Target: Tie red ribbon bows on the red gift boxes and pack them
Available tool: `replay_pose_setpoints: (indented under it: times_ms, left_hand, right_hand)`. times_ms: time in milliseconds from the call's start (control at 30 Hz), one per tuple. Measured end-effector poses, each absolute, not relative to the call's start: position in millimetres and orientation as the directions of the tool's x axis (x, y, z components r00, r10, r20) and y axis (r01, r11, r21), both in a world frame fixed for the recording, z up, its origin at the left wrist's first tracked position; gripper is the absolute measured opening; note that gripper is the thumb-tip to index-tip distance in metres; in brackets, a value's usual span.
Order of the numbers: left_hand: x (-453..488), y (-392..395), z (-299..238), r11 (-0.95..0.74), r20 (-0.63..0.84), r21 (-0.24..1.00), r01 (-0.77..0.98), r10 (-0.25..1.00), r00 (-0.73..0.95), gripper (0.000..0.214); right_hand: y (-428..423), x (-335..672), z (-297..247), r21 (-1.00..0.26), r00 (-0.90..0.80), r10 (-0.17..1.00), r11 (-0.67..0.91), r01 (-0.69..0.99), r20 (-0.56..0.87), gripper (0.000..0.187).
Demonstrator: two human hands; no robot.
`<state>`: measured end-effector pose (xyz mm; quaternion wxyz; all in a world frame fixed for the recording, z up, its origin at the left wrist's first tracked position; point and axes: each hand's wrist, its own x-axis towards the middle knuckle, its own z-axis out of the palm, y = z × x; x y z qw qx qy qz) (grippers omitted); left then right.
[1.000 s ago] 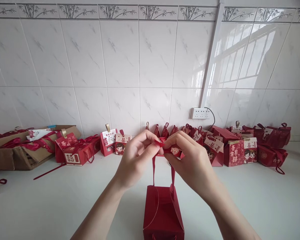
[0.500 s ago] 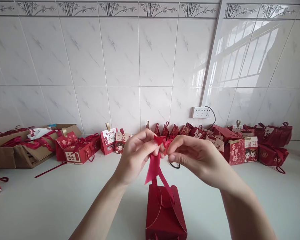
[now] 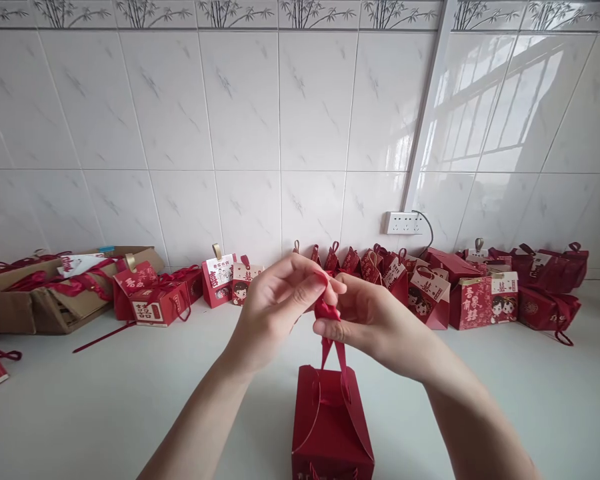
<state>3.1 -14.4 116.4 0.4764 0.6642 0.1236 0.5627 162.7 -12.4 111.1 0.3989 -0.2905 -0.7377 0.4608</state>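
Note:
A dark red gift box (image 3: 330,423) stands on the white counter (image 3: 130,400) just in front of me, its curved top flaps folded shut. A red ribbon (image 3: 333,347) rises from the flaps to my fingers. My left hand (image 3: 275,310) pinches the ribbon's top from the left. My right hand (image 3: 375,320) meets it from the right, fingers closed round the ribbon just below. Both hands hover above the box, touching each other at the fingertips.
Several finished red gift boxes (image 3: 460,293) line the tiled wall from centre to right, more (image 3: 160,297) at the left. An open cardboard carton (image 3: 40,300) holds red ribbons at far left. A white wall socket (image 3: 403,223) with a plugged cable sits above the row.
The loose ribbon loop that hung below my left hand has been drawn up tight. My hands have closed together and dropped slightly toward the box.

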Motion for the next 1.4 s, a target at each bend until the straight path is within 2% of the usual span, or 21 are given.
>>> replay_pose_setpoints:
  times_ms: [200,500,600,700,800,967,1033,1100,1167,1300,1400]
  left_hand:
    - [4.5,-14.5,118.9,-0.519,0.644,0.756,-0.399,0.697,0.315,0.011]
    - [4.0,-14.3,119.6,-0.503,0.595,0.794,-0.341,0.757,0.271,0.013]
    - [4.5,-12.9,118.4,-0.494,0.587,0.798,-0.346,0.768,0.257,0.014]
    - [6.8,-12.0,116.4,-0.486,0.599,0.791,-0.373,0.738,0.311,0.013]
    - [8.5,-12.3,115.3,-0.455,0.592,0.796,-0.399,0.723,0.356,0.013]
    - [5.8,-12.9,116.2,-0.424,0.576,0.803,-0.418,0.732,0.364,0.013]
    - [4.5,-12.6,116.1,-0.438,0.577,0.808,-0.395,0.727,0.373,0.013]
    - [3.8,-12.2,115.5,-0.453,0.575,0.813,-0.366,0.721,0.386,0.014]
    - [3.4,-12.0,115.0,-0.467,0.578,0.814,-0.346,0.718,0.388,0.015]
    - [2.2,-12.6,115.6,-0.487,0.594,0.802,-0.347,0.713,0.373,0.013]
    - [1.4,-13.1,116.7,-0.5,0.611,0.789,-0.358,0.7,0.37,0.014]
  right_hand:
    - [-11.9,168.6,114.0,-0.877,-0.461,0.837,0.429,0.216,0.296,0.034]
    - [-12.2,175.7,118.1,-0.884,-0.507,0.819,0.419,0.208,0.269,0.034]
    - [-15.5,175.2,119.7,-0.864,-0.464,0.845,0.422,0.276,0.265,0.033]
    - [-18.9,169.5,120.3,-0.762,-0.313,0.883,0.462,0.453,0.349,0.025]
    - [-20.4,161.7,119.7,-0.623,-0.208,0.849,0.503,0.599,0.486,0.015]
    - [-21.8,155.4,117.8,-0.488,-0.13,0.765,0.522,0.7,0.631,0.009]
    - [-22.1,154.7,117.3,-0.473,-0.19,0.768,0.547,0.691,0.611,0.008]
    - [-21.3,154.8,116.9,-0.496,-0.252,0.784,0.57,0.655,0.568,0.017]
    - [-19.5,156.6,116.7,-0.563,-0.284,0.791,0.593,0.576,0.542,0.021]
    - [-15.7,166.2,118.8,-0.726,-0.311,0.814,0.579,0.371,0.49,0.01]
    - [-14.8,173.7,122.7,-0.842,-0.424,0.815,0.506,0.189,0.395,0.019]
